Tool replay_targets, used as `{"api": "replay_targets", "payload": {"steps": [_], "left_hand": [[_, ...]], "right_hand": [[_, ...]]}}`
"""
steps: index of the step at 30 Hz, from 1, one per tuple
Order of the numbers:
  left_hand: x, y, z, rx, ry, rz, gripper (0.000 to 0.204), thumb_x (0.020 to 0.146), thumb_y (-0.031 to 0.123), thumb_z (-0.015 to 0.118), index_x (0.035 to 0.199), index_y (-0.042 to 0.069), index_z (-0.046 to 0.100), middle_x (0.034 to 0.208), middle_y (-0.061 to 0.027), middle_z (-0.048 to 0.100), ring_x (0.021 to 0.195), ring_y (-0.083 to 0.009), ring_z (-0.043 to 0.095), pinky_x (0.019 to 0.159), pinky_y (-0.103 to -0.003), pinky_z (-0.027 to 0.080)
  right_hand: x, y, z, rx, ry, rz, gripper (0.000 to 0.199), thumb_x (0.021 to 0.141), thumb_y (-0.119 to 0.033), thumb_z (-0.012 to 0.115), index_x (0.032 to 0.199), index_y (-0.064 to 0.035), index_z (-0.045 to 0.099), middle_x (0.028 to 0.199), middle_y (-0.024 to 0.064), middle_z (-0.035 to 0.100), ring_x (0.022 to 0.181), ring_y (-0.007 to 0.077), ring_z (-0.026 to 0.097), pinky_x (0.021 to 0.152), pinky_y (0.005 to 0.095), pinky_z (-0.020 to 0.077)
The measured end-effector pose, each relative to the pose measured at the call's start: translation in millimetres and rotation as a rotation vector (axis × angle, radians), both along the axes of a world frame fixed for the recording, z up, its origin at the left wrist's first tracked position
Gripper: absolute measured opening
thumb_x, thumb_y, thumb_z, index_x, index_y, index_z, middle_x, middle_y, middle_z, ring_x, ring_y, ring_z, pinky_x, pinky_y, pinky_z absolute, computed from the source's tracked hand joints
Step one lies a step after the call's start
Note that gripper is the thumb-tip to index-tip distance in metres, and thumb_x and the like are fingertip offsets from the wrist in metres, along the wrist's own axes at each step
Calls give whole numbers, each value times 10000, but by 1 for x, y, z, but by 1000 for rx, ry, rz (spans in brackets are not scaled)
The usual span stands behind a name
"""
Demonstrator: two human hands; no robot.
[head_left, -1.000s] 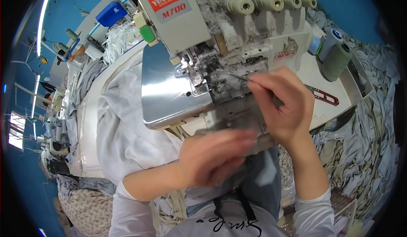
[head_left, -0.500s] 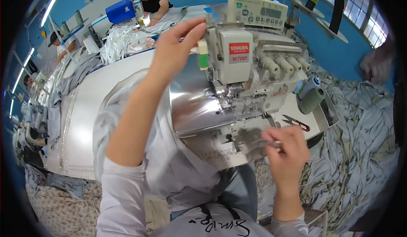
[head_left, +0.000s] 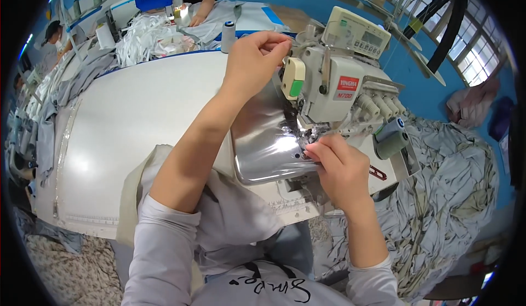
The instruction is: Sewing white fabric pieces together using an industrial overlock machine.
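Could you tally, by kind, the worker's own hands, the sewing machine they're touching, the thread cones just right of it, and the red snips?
Left hand and right hand: 2
Sewing machine: 1
Thread cones: 2
Red snips, partly hidden: 1
Total: 6

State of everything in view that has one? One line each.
Left hand: raised, fingertips together; anything held unclear
Right hand: fingertips together near needle area; anything held unclear
Sewing machine: upright; running or stopped, can't tell
Metal plate: bare, shiny
White cloth: bunched, draped over table edge
Snips: partly hidden; open or shut, can't tell
Grey cone: upright
Fabric pile: heaped, crumpled
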State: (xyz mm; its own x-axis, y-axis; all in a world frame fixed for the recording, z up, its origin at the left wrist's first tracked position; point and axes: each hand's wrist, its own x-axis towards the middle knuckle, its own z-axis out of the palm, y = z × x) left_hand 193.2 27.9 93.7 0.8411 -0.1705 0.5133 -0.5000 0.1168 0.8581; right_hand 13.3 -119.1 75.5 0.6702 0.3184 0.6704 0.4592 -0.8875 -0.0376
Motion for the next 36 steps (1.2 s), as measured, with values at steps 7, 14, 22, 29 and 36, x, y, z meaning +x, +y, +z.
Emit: {"api": "replay_targets", "payload": {"steps": [7,14,22,29,36], "left_hand": [[6,1,-7,-70,228,-130,176,874,212,641,951,54,632,797,20,634,673,-43,559,558,-187,433],[21,4,-4,60,495,-262,156,872,196,621,966,72,626,834,7,641,699,-62,583,600,-180,465],[-5,53,-2,156,136,-17,164,868,159,600,952,25,640,791,-67,654,693,-136,629,608,-267,490],[-91,63,8,449,-446,6,148,802,101,614,931,35,648,894,-97,650,771,-230,629,702,-328,505],[-70,69,-19,832,-666,248,167,797,108,616,943,50,673,1033,-78,648,1040,-264,572,924,-374,433]], "right_hand": [[4,4,-1,-23,-46,-7,248,598,51,720,806,-45,626,797,62,585,601,215,607,499,290,483],[5,38,-3,-34,-62,-26,208,654,29,708,829,-64,644,812,55,591,601,210,609,497,302,483],[-44,12,-21,356,-173,-59,242,900,-165,557,1079,-15,622,856,65,619,535,128,514,498,235,421],[25,-125,-46,963,-203,-417,339,962,-277,497,1127,1,601,889,56,621,513,51,451,488,205,385],[74,-190,-42,1111,203,-459,184,907,-115,509,1008,-10,623,778,19,619,619,58,501,537,222,405]]}}
